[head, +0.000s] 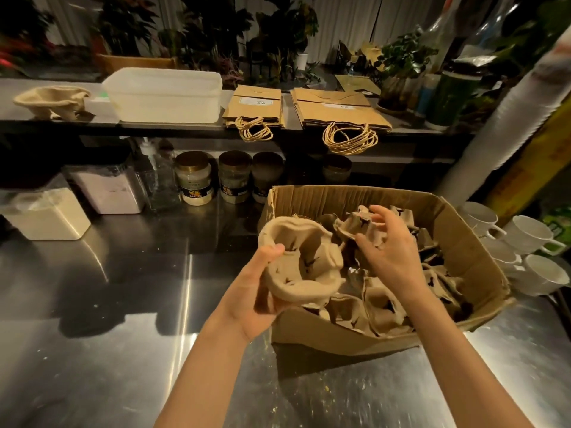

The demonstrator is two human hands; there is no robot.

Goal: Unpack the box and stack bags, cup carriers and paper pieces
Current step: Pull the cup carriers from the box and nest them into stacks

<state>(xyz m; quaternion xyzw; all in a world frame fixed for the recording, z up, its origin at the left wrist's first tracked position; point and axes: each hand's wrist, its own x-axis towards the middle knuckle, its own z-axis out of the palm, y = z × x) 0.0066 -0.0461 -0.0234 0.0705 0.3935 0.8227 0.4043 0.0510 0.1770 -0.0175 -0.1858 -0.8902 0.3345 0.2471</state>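
**Step in hand (by judgement):** cup-carrier phase of unpacking.

**L hand** (259, 291): clamped on pulp cup carrier (301, 264), thumb over rim. Held above near-left corner of cardboard box (340, 338).

**R hand** (391, 251): down in box, fingers curled over second carrier (360, 225), thumb beneath. Seemingly gripped, not yet lifted clear.

**Box contents:** loose carriers, jumbled; no paper pieces discernible. Box on steel counter (123, 304), right of centre.

**Back shelf** (7, 108): carrier stack (52, 101) at far left, white tub (163, 94) near it, paper bags (256, 106) in two flat piles further right.

**Next, prob.:** free second carrier from tangle w/o tearing. Nest into the one in L hand w/ cup wells aligned. Then carry both across to carrier stack.
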